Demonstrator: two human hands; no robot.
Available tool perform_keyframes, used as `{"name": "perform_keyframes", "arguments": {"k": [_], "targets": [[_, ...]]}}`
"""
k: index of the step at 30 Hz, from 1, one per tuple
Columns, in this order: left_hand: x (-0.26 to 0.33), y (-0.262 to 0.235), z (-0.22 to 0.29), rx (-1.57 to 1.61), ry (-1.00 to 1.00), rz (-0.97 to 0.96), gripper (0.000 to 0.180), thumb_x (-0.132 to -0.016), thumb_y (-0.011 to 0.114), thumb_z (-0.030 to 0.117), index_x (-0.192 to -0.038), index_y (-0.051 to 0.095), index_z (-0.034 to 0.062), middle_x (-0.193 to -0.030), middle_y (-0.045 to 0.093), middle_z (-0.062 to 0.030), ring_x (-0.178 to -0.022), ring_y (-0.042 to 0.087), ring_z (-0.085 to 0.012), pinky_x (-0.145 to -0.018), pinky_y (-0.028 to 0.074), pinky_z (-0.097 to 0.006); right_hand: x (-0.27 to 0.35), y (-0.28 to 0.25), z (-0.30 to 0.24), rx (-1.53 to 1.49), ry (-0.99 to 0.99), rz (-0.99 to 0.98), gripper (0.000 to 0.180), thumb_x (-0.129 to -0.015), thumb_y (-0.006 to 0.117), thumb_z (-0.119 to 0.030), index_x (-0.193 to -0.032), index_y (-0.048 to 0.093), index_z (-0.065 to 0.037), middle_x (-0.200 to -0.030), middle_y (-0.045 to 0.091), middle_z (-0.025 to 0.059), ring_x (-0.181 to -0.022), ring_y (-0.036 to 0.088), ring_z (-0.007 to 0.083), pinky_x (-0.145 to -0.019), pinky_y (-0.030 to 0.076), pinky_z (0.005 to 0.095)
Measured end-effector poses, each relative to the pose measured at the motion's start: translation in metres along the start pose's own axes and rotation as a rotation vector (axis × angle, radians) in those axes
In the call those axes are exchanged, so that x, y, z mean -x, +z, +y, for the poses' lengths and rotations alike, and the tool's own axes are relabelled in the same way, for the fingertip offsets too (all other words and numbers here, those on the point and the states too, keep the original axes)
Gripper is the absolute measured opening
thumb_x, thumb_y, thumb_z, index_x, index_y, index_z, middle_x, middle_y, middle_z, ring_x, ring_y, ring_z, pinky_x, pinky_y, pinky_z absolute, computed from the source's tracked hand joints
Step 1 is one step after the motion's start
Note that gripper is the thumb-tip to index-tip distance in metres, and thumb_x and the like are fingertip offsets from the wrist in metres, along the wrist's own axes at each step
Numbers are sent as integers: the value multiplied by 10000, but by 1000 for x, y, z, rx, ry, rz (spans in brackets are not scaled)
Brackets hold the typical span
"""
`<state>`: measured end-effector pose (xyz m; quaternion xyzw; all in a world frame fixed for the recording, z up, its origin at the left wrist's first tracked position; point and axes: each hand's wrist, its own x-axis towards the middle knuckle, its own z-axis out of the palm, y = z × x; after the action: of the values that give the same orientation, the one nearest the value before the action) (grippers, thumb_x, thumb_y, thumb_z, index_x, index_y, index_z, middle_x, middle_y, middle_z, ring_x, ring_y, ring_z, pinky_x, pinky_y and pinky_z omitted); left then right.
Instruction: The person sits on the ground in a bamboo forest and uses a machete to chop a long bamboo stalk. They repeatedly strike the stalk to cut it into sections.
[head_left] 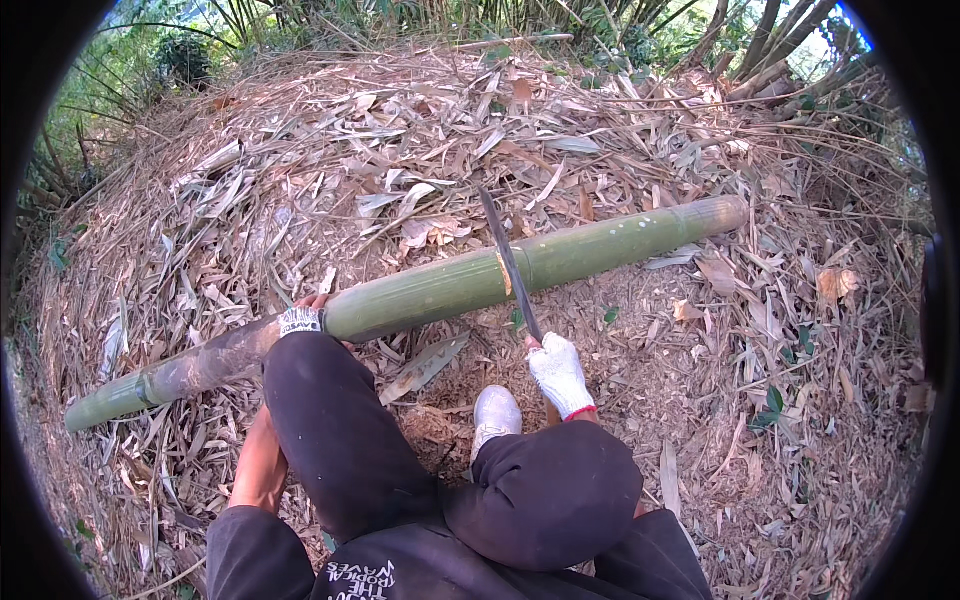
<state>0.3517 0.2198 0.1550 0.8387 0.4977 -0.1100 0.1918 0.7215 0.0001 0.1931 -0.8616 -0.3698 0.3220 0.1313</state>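
A thick green bamboo pole [430, 292] lies slantwise across the ground in front of me, its left part brownish. My left hand [303, 316], in a white fingerless-looking glove, is closed on the pole just past my left knee, which hides much of it. In my white-gloved right hand [560, 372], the fingers are wrapped round the handle of a long dark-bladed machete [507, 255]. Its blade crosses the pole near the middle, beside a small pale cut [503, 272] in the green skin. Whether the blade touches the pole I cannot tell.
Dry bamboo leaves [400, 130] and broken stalks cover the sloping ground. My bent knees and a pale shoe [497, 412] are close below the pole. Bamboo stems [775, 45] and green growth stand along the far edge.
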Motion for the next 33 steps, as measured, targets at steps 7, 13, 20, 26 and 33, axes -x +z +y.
{"name": "perform_keyframes", "arguments": {"k": [7,13,20,26,33], "targets": [[24,27,-16,-78,111,258,1004,-552,825,556,-1345,481,45,-1298,525,-190,-1236,472,-392,-1046,366,-517,16,-50,-86,-1070,-462,376,228,-927,619,-208,-900,670,13,-641,596,182,-494,565,317,-477,420,400],[-1,28,-11,-28,49,55,1133,-547,815,592,-1450,346,95,-1438,385,-174,-1348,349,-385,-1113,308,-515,-2,35,33,175,-1,-3,291,-852,610,-280,-949,694,-19,-918,675,250,-902,659,400,-816,516,481],[1,11,-10,-57,-32,-53,1175,-516,845,584,-1457,344,90,-1449,393,-192,-1346,371,-381,-1109,327,-485,-9,35,39,34,44,-64,350,-890,584,-330,-945,653,10,-918,648,281,-913,622,467,-788,488,515],[-3,-6,-15,-48,-53,-151,1197,-497,859,585,-1456,347,87,-1452,398,-201,-1347,381,-377,-1109,334,-470,-1,6,6,-24,-61,110,374,-915,586,-358,-850,614,10,-795,630,285,-821,614,487,-696,476,530],[-24,0,-3,-71,-34,-223,1063,-538,819,536,-1408,399,92,-1386,447,-190,-1286,428,-358,-1058,358,-460,8,-44,-62,-1112,-397,420,265,-963,586,-223,-1031,661,21,-625,599,157,-558,613,253,-503,447,368]]}}
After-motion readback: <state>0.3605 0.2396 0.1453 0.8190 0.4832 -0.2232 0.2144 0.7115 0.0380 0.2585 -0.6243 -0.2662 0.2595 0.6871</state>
